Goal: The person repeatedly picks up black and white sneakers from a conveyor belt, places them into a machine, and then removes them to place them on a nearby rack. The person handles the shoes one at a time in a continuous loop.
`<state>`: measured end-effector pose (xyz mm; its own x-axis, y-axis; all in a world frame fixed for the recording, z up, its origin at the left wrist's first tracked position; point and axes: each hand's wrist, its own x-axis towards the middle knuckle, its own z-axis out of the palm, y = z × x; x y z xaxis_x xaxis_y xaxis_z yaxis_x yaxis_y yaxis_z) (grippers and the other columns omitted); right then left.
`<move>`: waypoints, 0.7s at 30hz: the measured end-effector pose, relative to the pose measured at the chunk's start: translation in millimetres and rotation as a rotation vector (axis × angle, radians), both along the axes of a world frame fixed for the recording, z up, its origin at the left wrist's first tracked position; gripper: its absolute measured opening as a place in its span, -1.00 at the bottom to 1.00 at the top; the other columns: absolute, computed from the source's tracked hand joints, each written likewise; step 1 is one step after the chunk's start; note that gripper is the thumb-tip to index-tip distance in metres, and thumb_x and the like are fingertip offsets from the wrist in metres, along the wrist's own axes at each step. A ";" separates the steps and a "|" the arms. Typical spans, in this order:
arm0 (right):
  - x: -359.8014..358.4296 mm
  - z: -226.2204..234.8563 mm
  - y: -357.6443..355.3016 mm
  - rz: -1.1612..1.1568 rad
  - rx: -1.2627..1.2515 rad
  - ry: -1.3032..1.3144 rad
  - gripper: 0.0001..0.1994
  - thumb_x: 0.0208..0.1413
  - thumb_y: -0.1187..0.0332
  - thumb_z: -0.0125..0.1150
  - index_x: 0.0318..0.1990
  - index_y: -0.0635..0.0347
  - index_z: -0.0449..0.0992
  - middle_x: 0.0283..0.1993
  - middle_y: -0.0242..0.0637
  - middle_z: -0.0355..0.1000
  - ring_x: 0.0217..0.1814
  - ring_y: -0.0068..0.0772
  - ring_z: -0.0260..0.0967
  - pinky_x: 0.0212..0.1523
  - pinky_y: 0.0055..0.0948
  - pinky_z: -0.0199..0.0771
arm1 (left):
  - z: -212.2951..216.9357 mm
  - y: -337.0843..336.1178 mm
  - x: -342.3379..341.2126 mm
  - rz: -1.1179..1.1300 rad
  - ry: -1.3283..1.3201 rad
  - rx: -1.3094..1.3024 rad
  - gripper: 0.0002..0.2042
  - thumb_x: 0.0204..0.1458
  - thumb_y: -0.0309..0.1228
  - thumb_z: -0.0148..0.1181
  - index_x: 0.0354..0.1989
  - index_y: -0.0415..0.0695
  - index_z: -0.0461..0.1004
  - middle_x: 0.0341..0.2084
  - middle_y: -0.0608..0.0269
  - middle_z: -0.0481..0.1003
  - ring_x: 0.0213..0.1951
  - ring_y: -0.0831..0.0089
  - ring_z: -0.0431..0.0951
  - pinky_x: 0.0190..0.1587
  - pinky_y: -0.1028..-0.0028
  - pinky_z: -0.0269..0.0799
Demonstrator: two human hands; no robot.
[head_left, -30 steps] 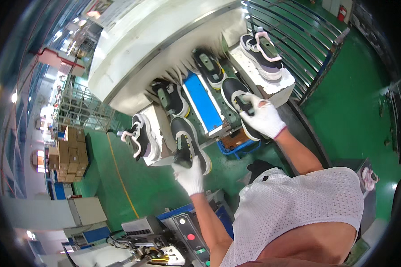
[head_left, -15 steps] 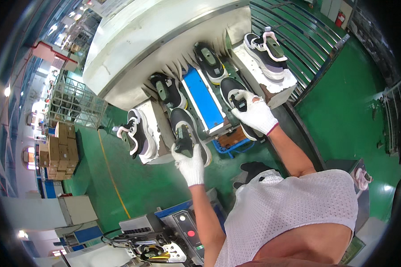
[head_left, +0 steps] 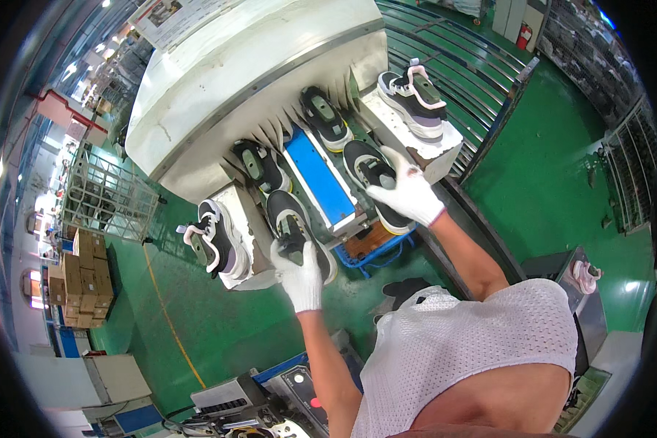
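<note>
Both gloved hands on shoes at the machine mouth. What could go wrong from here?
1. The left hand and right hand each rest on a dark shoe, the near-left shoe and the near-right shoe, beside the big white drum housing; a pinch seems possible.
2. Each shoe is held single-handed; either may slip onto the green floor.

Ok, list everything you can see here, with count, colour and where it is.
Dark shoes on the machine bed: 4, black with pale soles; left hand grips the near-left shoe, right hand rests on the near-right shoe, two more sit farther back.
Finished sneakers: 2, black, white and pink, on pale blocks at left and upper right.
Blue panel: 1, between the shoes.
Big drum housing: 1, off-white, behind.
Cardboard boxes: a stack, brown, far left.
Floor: green.
Left hand: white glove.
Right hand: white glove.
</note>
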<state>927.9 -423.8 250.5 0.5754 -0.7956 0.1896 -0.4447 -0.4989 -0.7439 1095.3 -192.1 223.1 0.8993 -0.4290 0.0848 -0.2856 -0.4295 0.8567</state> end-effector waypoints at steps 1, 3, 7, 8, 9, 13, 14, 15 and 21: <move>-10.2 -16.2 2.2 0.007 -0.007 -0.080 -0.03 0.02 -0.02 0.48 0.48 0.34 0.15 0.41 0.18 0.31 0.45 0.16 0.29 0.43 -0.12 0.32 | -0.1 -1.7 -1.8 0.006 0.017 -0.007 -0.27 0.12 -0.19 0.40 0.38 -0.28 0.23 0.18 -0.17 0.49 0.22 0.02 0.50 0.31 0.15 0.33; -19.2 -21.8 17.1 -0.008 0.018 -0.113 -0.01 0.02 0.04 0.51 0.49 0.36 0.11 0.44 0.18 0.26 0.49 0.12 0.26 0.46 -0.16 0.27 | -9.3 -0.2 3.0 0.002 -0.005 -0.043 -0.27 0.13 -0.18 0.40 0.38 -0.28 0.24 0.17 -0.20 0.48 0.21 0.01 0.50 0.30 0.15 0.33; -24.1 -47.4 28.3 0.027 0.001 -0.214 -0.04 0.04 0.19 0.53 0.50 0.39 0.08 0.48 0.14 0.21 0.52 0.06 0.22 0.49 -0.18 0.22 | -5.7 -2.1 16.5 -0.054 0.002 -0.035 -0.28 0.15 -0.20 0.38 0.40 -0.28 0.22 0.18 -0.21 0.48 0.21 0.00 0.50 0.31 0.15 0.33; -22.8 -48.8 31.2 0.036 -0.036 -0.226 -0.05 0.04 0.22 0.53 0.50 0.40 0.08 0.48 0.14 0.20 0.52 0.06 0.22 0.49 -0.17 0.22 | -6.3 -2.1 18.6 -0.061 0.006 -0.039 -0.28 0.16 -0.20 0.37 0.40 -0.28 0.21 0.19 -0.21 0.47 0.21 0.00 0.49 0.31 0.15 0.33; -20.0 -49.0 34.3 0.043 -0.019 -0.308 -0.07 0.05 0.30 0.52 0.50 0.40 0.07 0.48 0.14 0.20 0.52 0.06 0.22 0.50 -0.15 0.21 | -7.1 -2.1 20.5 -0.068 0.011 -0.043 -0.28 0.17 -0.20 0.36 0.41 -0.28 0.21 0.19 -0.21 0.47 0.22 0.01 0.49 0.32 0.15 0.32; -13.8 -50.7 33.7 -0.016 0.007 -0.327 -0.11 0.05 0.30 0.50 0.51 0.27 0.16 0.40 0.05 0.34 0.44 -0.07 0.33 0.42 -0.19 0.31 | 9.2 -4.8 16.6 -0.035 0.001 -0.066 -0.32 0.20 -0.26 0.32 0.40 -0.34 0.22 0.19 -0.15 0.48 0.25 0.13 0.47 0.33 0.24 0.31; -14.0 -53.6 33.2 0.005 -0.003 -0.359 -0.11 0.04 0.31 0.50 0.51 0.27 0.16 0.41 0.04 0.33 0.45 -0.08 0.32 0.43 -0.19 0.30 | 13.4 -5.3 14.0 -0.031 -0.013 -0.068 -0.32 0.21 -0.26 0.31 0.41 -0.35 0.21 0.20 -0.16 0.47 0.26 0.13 0.46 0.34 0.25 0.30; -14.5 -58.5 32.3 0.027 -0.013 -0.390 -0.11 0.03 0.32 0.50 0.51 0.27 0.16 0.42 0.03 0.32 0.46 -0.09 0.31 0.44 -0.19 0.29 | 20.0 -4.5 10.3 -0.035 0.029 -0.108 -0.35 0.25 -0.32 0.24 0.42 -0.38 0.18 0.28 -0.18 0.39 0.32 0.09 0.40 0.39 0.24 0.25; -19.0 -81.0 21.9 0.113 -0.147 -0.468 -0.02 -0.08 0.29 0.58 0.50 0.28 0.16 0.48 0.05 0.23 0.55 0.04 0.17 0.51 -0.10 0.19 | -40.6 46.4 -19.1 -0.124 -0.062 -0.401 -0.05 0.01 -0.56 0.38 0.55 -0.31 -0.09 0.51 -0.20 0.09 0.54 0.04 0.10 0.57 0.10 -0.04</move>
